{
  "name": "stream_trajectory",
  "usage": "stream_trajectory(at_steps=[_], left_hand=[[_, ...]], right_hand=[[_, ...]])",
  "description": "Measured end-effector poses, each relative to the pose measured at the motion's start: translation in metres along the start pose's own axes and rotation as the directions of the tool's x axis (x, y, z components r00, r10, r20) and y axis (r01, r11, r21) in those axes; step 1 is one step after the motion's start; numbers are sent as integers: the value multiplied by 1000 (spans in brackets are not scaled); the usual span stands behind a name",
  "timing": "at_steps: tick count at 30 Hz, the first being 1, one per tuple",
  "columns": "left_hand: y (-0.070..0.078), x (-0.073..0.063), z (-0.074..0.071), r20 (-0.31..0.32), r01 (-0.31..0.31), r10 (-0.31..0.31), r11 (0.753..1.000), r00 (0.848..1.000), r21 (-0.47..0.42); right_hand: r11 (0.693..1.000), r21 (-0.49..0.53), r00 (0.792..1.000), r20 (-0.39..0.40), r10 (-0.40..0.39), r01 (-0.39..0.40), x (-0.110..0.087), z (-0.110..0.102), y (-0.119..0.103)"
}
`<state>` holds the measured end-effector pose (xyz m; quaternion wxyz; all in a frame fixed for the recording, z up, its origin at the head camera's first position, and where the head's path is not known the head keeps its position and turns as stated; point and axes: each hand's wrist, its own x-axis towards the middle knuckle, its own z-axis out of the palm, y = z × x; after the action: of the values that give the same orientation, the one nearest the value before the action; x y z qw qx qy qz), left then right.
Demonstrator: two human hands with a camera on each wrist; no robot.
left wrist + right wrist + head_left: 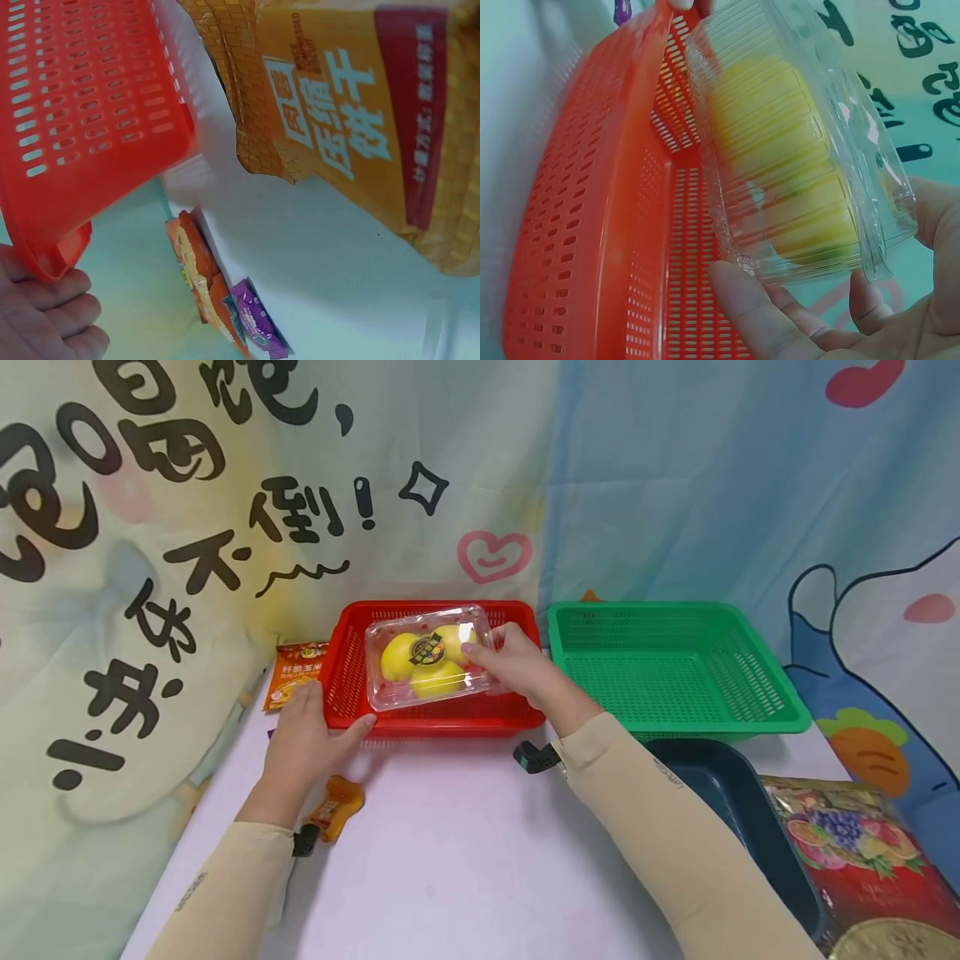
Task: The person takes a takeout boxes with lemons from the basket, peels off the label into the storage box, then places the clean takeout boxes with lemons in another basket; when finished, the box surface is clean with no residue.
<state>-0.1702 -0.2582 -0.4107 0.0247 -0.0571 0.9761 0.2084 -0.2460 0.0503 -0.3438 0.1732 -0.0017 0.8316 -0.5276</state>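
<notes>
My right hand [521,668] holds a clear plastic box [480,681] by its right end, tilted over the red basket [442,727]. Inside the box are 3 round yellow fruits [437,679], and a dark round label [427,649] is on the lid. The right wrist view shows fingers and thumb of that hand [817,330] around the box's end. My left hand [303,739] grips the red basket's near left corner, its thumb over the front rim. In the left wrist view, curled fingers [64,311] meet the basket's rim.
A green basket [750,727] stands to the right, with a dark blue tray [750,802] nearer. A fruit-print bag [855,852] lies at far right. Left of the red basket is an orange snack packet [288,672]; a compressed-biscuit packet [339,806] and a purple packet [257,319] lie nearby.
</notes>
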Motion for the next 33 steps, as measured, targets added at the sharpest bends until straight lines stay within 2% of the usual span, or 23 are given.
stream_trajectory(at_steps=[9, 19, 33], left_hand=[[0, -2, 0, -14, -14, 14, 1000, 1000, 4], [-1, -3, -1, -28, -33, 33, 999, 999, 5], [1, -4, 1, -14, -35, 35, 999, 999, 6]], right_hand=[[999, 26, 1000, 20, -20, 19, -24, -13, -2], [997, 66, 999, 37, -40, 38, -50, -27, 7], [997, 35, 998, 17, -67, 66, -82, -32, 40]])
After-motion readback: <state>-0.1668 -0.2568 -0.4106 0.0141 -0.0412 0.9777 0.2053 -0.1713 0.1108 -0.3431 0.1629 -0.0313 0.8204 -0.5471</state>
